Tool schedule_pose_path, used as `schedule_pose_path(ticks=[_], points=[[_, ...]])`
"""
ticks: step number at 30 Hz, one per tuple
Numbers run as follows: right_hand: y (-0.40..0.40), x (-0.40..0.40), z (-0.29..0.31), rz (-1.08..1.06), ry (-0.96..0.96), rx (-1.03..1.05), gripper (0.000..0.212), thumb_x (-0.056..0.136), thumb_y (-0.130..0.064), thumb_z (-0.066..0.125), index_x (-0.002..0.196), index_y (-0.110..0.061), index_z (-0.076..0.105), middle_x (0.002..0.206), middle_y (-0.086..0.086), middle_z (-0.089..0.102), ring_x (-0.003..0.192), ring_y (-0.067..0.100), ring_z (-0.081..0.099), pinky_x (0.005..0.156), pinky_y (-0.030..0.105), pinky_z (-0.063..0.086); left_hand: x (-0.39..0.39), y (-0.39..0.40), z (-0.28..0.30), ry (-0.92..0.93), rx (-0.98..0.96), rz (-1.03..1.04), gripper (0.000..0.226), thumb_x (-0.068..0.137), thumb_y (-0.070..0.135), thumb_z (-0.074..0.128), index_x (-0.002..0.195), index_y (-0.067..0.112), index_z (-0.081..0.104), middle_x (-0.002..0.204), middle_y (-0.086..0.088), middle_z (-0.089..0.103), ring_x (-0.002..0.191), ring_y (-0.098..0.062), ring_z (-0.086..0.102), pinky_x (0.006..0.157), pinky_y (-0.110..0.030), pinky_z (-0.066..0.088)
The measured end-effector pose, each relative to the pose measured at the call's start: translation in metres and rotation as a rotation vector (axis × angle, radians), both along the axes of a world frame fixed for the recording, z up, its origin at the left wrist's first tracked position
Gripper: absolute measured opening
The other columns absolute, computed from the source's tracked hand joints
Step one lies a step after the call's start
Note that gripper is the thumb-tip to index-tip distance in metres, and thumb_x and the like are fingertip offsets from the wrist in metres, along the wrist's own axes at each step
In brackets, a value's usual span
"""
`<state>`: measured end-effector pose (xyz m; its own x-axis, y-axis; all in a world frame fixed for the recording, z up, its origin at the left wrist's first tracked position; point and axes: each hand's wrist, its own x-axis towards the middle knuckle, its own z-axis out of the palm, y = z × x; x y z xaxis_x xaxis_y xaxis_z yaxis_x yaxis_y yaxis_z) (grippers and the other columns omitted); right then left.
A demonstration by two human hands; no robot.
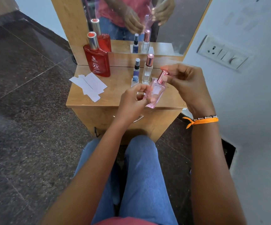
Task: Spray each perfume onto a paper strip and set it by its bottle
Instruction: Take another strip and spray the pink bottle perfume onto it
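arms bare | jeans [141, 168] blue | top [123, 221] pink-red | right-wrist thread band [203, 121] orange

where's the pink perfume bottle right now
In the head view the pink bottle is held tilted above the front edge of the wooden table, gripped by the left hand and right hand, just in front of the clear bottle.

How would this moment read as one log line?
left hand: holds pink bottle | right hand: grips its cap | paper strips: on table
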<state>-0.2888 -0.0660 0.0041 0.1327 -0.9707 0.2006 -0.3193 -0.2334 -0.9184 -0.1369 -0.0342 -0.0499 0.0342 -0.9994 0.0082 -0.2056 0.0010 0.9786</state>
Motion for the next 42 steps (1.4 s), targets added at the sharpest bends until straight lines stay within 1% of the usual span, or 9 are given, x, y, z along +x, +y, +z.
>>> schedule_pose_path(ticks=[3, 7, 10, 13, 16, 22, 25, 32, 42], points=[[-0.001, 0.000, -0.005, -0.087, 0.004, 0.006, 0.017, 0.073, -0.014, 0.079, 0.080, -0.022, 0.066, 0.074, -0.003, 0.066, 0.071, 0.011, 0.062, 0.073, 0.027, 0.054, -0.002, 0.001, -0.001, -0.008, -0.004, -0.019, 0.037, 0.076, 0.011, 0.073, 0.111, 0.013, 0.063, 0.107, 0.000, 0.068, 0.094, -0.014, 0.066, 0.077, -0.021, 0.053], [0.006, -0.001, -0.007, -0.016, -0.134, 0.063, 0.032, 0.079, -0.004, 0.071, 0.109, -0.013, 0.063, 0.095, 0.004, 0.070, 0.089, 0.012, 0.068, 0.083, 0.026, 0.056, -0.003, 0.001, -0.001, 0.003, -0.006, -0.008, 0.035, 0.077, 0.012, 0.072, 0.111, 0.012, 0.063, 0.106, 0.000, 0.068, 0.095, -0.015, 0.066, 0.081, -0.027, 0.054], [0.008, 0.000, -0.008, -0.065, -0.193, 0.063, 0.034, 0.077, 0.002, 0.071, 0.109, -0.005, 0.064, 0.088, 0.004, 0.070, 0.082, 0.011, 0.068, 0.079, 0.024, 0.056, -0.005, 0.000, -0.001, 0.002, -0.011, -0.021, 0.035, 0.076, 0.012, 0.073, 0.109, 0.012, 0.064, 0.106, -0.002, 0.068, 0.095, -0.016, 0.066, 0.081, -0.027, 0.054], [0.007, 0.002, -0.009, -0.139, -0.163, 0.055, 0.040, 0.072, -0.008, 0.079, 0.108, -0.008, 0.062, 0.079, -0.001, 0.066, 0.075, 0.009, 0.063, 0.075, 0.023, 0.055, -0.007, 0.001, -0.001, 0.004, -0.026, -0.045, 0.033, 0.077, 0.016, 0.073, 0.109, 0.014, 0.063, 0.107, -0.002, 0.068, 0.096, -0.017, 0.066, 0.080, -0.028, 0.054], [0.011, -0.002, -0.014, -0.060, -0.136, 0.151, 0.048, 0.076, -0.021, 0.077, 0.118, -0.016, 0.055, 0.098, -0.002, 0.067, 0.092, 0.008, 0.064, 0.081, 0.019, 0.054, -0.009, -0.002, -0.003, 0.012, -0.034, -0.031, 0.034, 0.077, 0.018, 0.073, 0.109, 0.014, 0.063, 0.104, -0.001, 0.069, 0.094, -0.015, 0.066, 0.080, -0.029, 0.055], [0.015, -0.007, -0.035, -0.017, -0.149, 0.153, 0.034, 0.076, 0.001, 0.071, 0.106, -0.013, 0.064, 0.096, 0.003, 0.072, 0.090, 0.013, 0.068, 0.082, 0.024, 0.054, -0.018, -0.009, -0.004, 0.032, -0.031, -0.030, 0.035, 0.076, 0.014, 0.074, 0.109, 0.013, 0.064, 0.104, 0.000, 0.069, 0.095, -0.015, 0.066, 0.081, -0.026, 0.053], [0.005, -0.009, -0.037, -0.099, -0.153, 0.103, 0.035, 0.076, 0.008, 0.066, 0.103, -0.016, 0.065, 0.094, 0.001, 0.071, 0.089, 0.013, 0.068, 0.080, 0.021, 0.054, -0.025, -0.012, -0.006, -0.187, -0.098, 0.010, 0.035, 0.086, 0.017, 0.063, 0.121, 0.012, 0.060, 0.118, -0.001, 0.065, 0.108, -0.014, 0.059, 0.087, -0.019, 0.045], [-0.040, -0.009, -0.047, -0.264, -0.042, -0.021, 0.034, 0.076, 0.005, 0.057, 0.105, -0.011, 0.063, 0.097, -0.003, 0.067, 0.092, 0.012, 0.064, 0.086, 0.025, 0.052, -0.032, -0.013, -0.020, -0.820, -0.212, -0.110, 0.038, 0.097, 0.019, 0.043, 0.132, 0.006, 0.048, 0.144, -0.007, 0.045, 0.142, -0.027, 0.021, 0.115, -0.039, 0.014], [-0.071, 0.014, -0.064, -0.197, 0.028, -0.013, 0.040, 0.076, 0.006, 0.058, 0.114, -0.004, 0.059, 0.097, -0.001, 0.065, 0.093, 0.016, 0.064, 0.089, 0.033, 0.054, -0.031, -0.016, -0.033, -0.837, -0.188, -0.129, 0.036, 0.098, 0.020, 0.040, 0.131, 0.013, 0.050, 0.147, 0.001, 0.042, 0.146, -0.024, 0.011, 0.117, -0.044, -0.003]])
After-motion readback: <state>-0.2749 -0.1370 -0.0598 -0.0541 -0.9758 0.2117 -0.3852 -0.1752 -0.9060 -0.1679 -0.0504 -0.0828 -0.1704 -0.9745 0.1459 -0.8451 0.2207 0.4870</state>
